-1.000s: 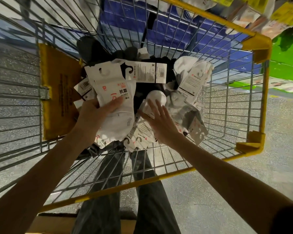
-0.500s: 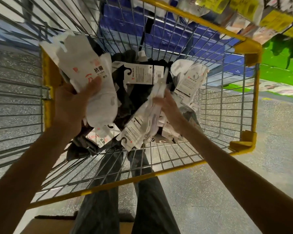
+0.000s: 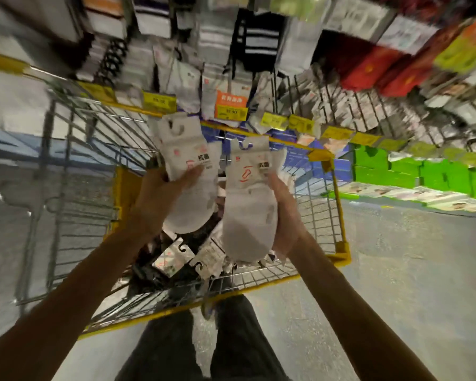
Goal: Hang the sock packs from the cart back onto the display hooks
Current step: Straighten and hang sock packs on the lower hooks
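Overhead, the blurred sock display (image 3: 226,89) hangs just beyond the cart (image 3: 341,255), where more packs (image 3: 176,259) lie, and above it the left hand (image 3: 160,199) grips the left sock pack (image 3: 187,160) and the right hand (image 3: 286,215) the right sock pack (image 3: 248,210) upright, fingers curled round the sock bodies, likely to keep the hanger cut-outs (image 3: 179,129) free for hooks.
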### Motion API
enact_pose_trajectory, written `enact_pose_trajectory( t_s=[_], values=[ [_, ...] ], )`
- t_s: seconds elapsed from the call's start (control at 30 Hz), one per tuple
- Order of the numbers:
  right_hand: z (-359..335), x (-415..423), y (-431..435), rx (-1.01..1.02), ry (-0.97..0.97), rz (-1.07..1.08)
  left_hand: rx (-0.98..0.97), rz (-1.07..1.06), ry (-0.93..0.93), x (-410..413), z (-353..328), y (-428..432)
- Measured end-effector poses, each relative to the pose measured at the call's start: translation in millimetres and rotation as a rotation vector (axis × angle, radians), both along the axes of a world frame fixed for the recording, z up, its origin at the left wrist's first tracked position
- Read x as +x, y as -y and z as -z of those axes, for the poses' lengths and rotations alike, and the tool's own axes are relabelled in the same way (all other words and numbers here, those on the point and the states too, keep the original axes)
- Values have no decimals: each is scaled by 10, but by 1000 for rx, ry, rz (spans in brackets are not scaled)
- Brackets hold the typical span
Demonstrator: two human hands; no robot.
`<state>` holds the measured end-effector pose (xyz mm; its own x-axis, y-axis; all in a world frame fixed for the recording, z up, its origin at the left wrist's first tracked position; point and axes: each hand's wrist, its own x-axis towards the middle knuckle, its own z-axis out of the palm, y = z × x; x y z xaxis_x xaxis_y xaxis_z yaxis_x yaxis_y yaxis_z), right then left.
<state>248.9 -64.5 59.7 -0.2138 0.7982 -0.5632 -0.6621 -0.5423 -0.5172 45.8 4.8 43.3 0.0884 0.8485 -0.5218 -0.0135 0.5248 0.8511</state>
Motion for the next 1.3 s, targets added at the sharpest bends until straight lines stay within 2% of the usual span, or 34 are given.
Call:
enact_pose_trajectory(
  t_s=[0.17, 0.33, 0.43, 0.6, 0.8, 1.1, 1.3],
  values=[
    [-817, -82, 132, 81, 177, -50, 46, 110, 122, -59, -746, 75],
    [-1655, -191, 177, 80, 462, 53, 88, 150, 204, -109, -1508, 154],
    [-2030, -282, 203, 116, 560, 118, 103, 177, 226, -118, -1874, 182],
    [-2570, -383, 179, 150, 544, 149, 117, 133, 201, -118, -2385, 189],
    [-3237, -339, 22, 294, 376, 185, 134, 108, 139, -138, -3157, 120],
    [-3511, -292, 27, 391, 354, 298, 275, 269, 231, -8, -3636, 134],
    [-3624, -112, -81, 369, 379, 422, 343, 301, 230, 240, -3899, -75]
  ],
)
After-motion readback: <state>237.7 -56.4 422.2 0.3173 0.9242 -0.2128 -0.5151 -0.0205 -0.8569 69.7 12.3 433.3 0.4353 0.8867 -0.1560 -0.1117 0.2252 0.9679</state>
